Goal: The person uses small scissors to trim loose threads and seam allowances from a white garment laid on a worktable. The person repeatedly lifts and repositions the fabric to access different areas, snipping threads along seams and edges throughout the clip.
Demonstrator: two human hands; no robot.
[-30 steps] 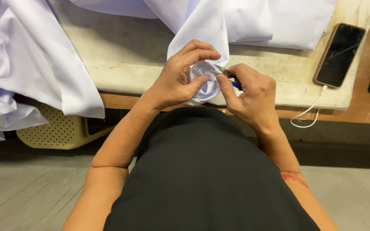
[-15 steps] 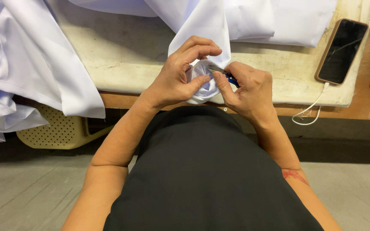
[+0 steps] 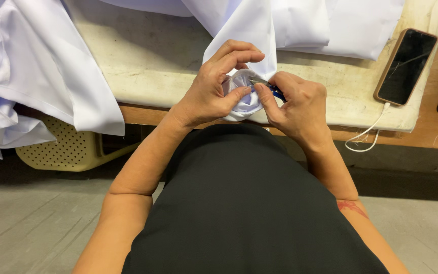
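- Hands first: your left hand pinches a bunched fold of white cloth at the tabletop edge.
- Your right hand is closed on a small blue-handled tool, possibly thread snips, touching that fold.
- A phone lies to the right.

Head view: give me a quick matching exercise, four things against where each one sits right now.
Things:
1. bunched white cloth
2. blue-handled thread snips
3. black smartphone
4. perforated yellow plastic stool

Places:
A. under the table edge, on the left
B. pinched in the left hand
C. flat on the table, far right
D. in the right hand

Pairs: 1-B, 2-D, 3-C, 4-A
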